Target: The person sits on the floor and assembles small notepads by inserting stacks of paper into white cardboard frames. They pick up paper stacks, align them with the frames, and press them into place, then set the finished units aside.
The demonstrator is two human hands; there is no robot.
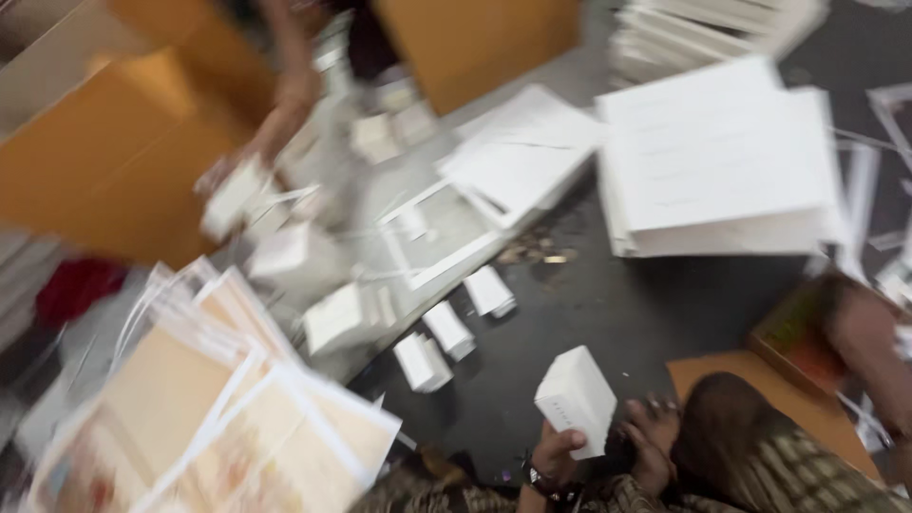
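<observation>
The whole view is blurred by motion. My left hand (554, 450), with a watch on the wrist, is closed on the lower edge of a small white box (576, 397), which tilts above the dark table (608, 323). My right hand (651, 439) sits just right of the box with curled fingers. Blur hides whether it touches the box. Three similar small white boxes (448, 331) lie in a row on the table beyond my hands.
Stacks of white sheets (717, 161) fill the far right, and cream and white card sheets (218, 408) the near left. Brown cartons (114, 161) stand at the back. Another person's arm (285, 104) reaches in at the top left, holding a white piece. An orange card (760, 389) lies at right.
</observation>
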